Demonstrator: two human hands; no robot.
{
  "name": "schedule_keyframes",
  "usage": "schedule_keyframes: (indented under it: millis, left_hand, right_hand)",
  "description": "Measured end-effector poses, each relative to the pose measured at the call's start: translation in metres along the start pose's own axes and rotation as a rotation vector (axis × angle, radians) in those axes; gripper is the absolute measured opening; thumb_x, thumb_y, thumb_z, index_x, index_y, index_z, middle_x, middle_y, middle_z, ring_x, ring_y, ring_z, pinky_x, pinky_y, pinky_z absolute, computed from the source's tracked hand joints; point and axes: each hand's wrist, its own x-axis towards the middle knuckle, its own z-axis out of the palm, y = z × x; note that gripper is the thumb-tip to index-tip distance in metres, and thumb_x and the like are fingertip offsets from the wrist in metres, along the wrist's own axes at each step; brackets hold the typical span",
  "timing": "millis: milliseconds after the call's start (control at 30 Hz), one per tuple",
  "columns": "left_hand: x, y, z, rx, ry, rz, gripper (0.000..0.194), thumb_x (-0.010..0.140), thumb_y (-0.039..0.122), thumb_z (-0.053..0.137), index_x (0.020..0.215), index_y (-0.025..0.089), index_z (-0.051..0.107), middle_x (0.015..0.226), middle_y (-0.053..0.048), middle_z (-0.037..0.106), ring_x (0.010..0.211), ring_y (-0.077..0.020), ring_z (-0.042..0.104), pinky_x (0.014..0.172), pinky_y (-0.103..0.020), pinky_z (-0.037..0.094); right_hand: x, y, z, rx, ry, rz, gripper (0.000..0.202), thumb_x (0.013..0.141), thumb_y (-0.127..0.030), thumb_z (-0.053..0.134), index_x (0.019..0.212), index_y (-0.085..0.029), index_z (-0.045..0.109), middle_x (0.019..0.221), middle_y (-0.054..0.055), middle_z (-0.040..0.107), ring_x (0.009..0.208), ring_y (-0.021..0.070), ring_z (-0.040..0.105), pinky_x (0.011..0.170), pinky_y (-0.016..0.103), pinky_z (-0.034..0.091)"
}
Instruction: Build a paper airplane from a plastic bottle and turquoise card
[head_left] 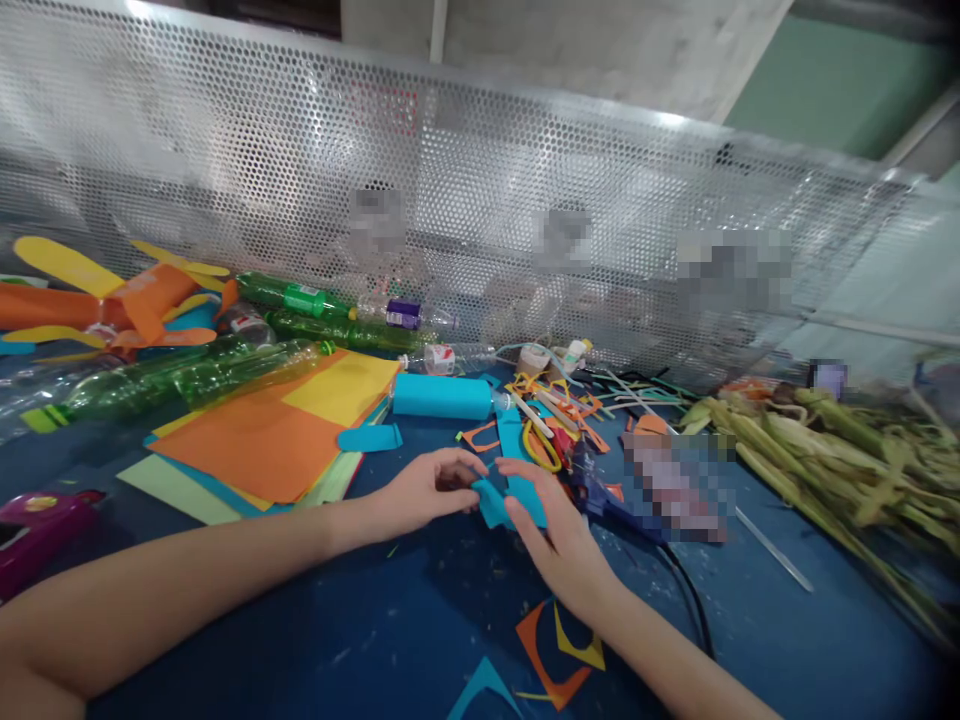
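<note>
Between my two hands is a small piece of blue paper (491,503), bent and partly covered by fingers. My left hand (429,492) pinches its left edge, fingers curled. From the other side, my right hand (561,535) grips it with thumb and fingers. Just beyond lies a bottle wrapped in blue paper (442,397), on its side. A rounded blue paper strip (369,438) rests left of that bottle. Scissors with a yellow handle (541,455) and a dark blue glue gun (611,503) are close to my right hand.
Stacked coloured paper (255,445) and green plastic bottles (217,385) occupy the left, near an orange and yellow propeller-like model (142,300). Paper offcuts (551,660) lie in front. Dried corn husks (832,450) cover the right; a perforated metal screen (480,190) stands behind. A black cord (694,595) trails rightward.
</note>
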Motion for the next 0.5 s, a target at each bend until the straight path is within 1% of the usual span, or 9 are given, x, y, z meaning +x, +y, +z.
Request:
schedule_keyframes:
  millis: [67, 133, 167, 233, 367, 433, 500]
  left_hand:
    - [-0.0011, 0.0027, 0.0004, 0.002, -0.017, -0.001, 0.027, 0.074, 0.020, 0.061, 0.100, 0.017, 0.053, 0.078, 0.000, 0.058, 0.071, -0.0112, 0.057, 0.069, -0.027, 0.046]
    - [-0.0021, 0.0042, 0.0008, 0.013, -0.029, -0.003, 0.030, 0.074, 0.018, 0.061, 0.103, 0.018, 0.051, 0.079, 0.000, 0.058, 0.070, -0.0105, 0.055, 0.068, -0.025, 0.044]
    - [-0.0024, 0.0046, 0.0009, 0.011, -0.032, -0.006, 0.031, 0.074, 0.018, 0.060, 0.104, 0.018, 0.051, 0.080, 0.000, 0.058, 0.070, -0.0101, 0.055, 0.067, -0.025, 0.043]
    - [-0.0024, 0.0046, 0.0008, -0.008, -0.027, -0.021, 0.032, 0.075, 0.019, 0.060, 0.105, 0.018, 0.050, 0.079, 0.001, 0.057, 0.069, -0.0095, 0.053, 0.064, -0.023, 0.042]
    - [-0.0011, 0.0033, 0.0000, -0.045, 0.005, -0.031, 0.032, 0.075, 0.024, 0.060, 0.105, 0.019, 0.050, 0.077, 0.001, 0.054, 0.067, -0.0095, 0.052, 0.059, -0.021, 0.039]
    - [-0.0004, 0.0030, 0.0001, -0.048, 0.008, -0.036, 0.032, 0.075, 0.026, 0.061, 0.104, 0.019, 0.050, 0.076, 0.001, 0.055, 0.065, -0.0091, 0.051, 0.057, -0.020, 0.039]
    - [0.0002, 0.0032, 0.0003, -0.050, -0.003, -0.057, 0.034, 0.074, 0.028, 0.062, 0.105, 0.019, 0.049, 0.076, 0.001, 0.057, 0.062, -0.0088, 0.052, 0.056, -0.021, 0.040]
  right_hand:
    - [0.0009, 0.0012, 0.0007, 0.072, -0.057, 0.073, 0.028, 0.087, -0.028, 0.045, 0.115, -0.024, 0.046, 0.114, 0.006, 0.056, 0.107, 0.0188, 0.051, 0.093, 0.035, 0.040]
    - [0.0018, 0.0022, 0.0026, 0.161, -0.135, 0.127, 0.024, 0.086, -0.030, 0.047, 0.108, -0.023, 0.051, 0.105, 0.004, 0.060, 0.098, 0.0174, 0.056, 0.088, 0.032, 0.044]
    - [0.0023, 0.0025, 0.0035, 0.199, -0.153, 0.149, 0.021, 0.084, -0.031, 0.049, 0.103, -0.022, 0.053, 0.099, 0.004, 0.061, 0.093, 0.0170, 0.057, 0.085, 0.031, 0.045]
    - [0.0035, 0.0025, 0.0046, 0.258, -0.151, 0.197, 0.017, 0.081, -0.032, 0.053, 0.093, -0.021, 0.055, 0.089, 0.002, 0.060, 0.085, 0.0161, 0.057, 0.078, 0.029, 0.046]
    - [0.0065, 0.0037, 0.0039, 0.445, -0.119, 0.265, 0.017, 0.076, -0.034, 0.059, 0.080, -0.020, 0.050, 0.075, -0.002, 0.051, 0.069, 0.0118, 0.052, 0.062, 0.023, 0.045]
    - [0.0073, 0.0062, 0.0040, 0.525, -0.121, 0.297, 0.020, 0.076, -0.036, 0.059, 0.080, -0.019, 0.049, 0.071, -0.002, 0.050, 0.065, 0.0104, 0.050, 0.058, 0.021, 0.043]
    - [0.0073, 0.0093, 0.0052, 0.555, -0.144, 0.340, 0.022, 0.077, -0.038, 0.058, 0.086, -0.019, 0.051, 0.068, -0.002, 0.052, 0.061, 0.0103, 0.051, 0.056, 0.021, 0.042]
